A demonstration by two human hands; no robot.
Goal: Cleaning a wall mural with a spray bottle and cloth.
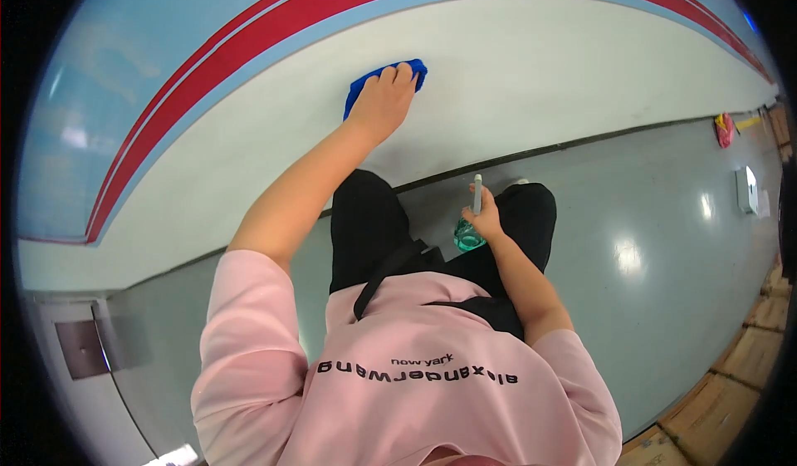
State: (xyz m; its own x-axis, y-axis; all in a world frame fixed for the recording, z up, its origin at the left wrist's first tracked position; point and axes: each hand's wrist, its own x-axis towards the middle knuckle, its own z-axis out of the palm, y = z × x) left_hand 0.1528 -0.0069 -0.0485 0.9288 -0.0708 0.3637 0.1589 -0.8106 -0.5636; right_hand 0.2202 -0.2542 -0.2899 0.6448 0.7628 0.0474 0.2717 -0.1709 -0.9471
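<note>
My left hand (383, 105) is closed over a bunched blue cloth (419, 69) and presses it against the white lower part of the wall (531, 67). The fingers curl round the cloth's upper edge. Lower down, beside my right knee, my right hand (486, 215) grips a spray bottle (468, 233) by the neck. Its body is clear green and its spray head (477, 185) is pale grey. The bottle is upright or slightly tilted; I cannot tell which. My fingers partly hide it, and it is apart from the wall.
Above the white band the wall carries a red stripe (274, 30) and light blue panels. The grey floor (581, 242) meets the wall along a dark edge. To the right lie a white box (746, 190) and a red and yellow packet (725, 130). Cardboard boxes (706, 416) line the lower right.
</note>
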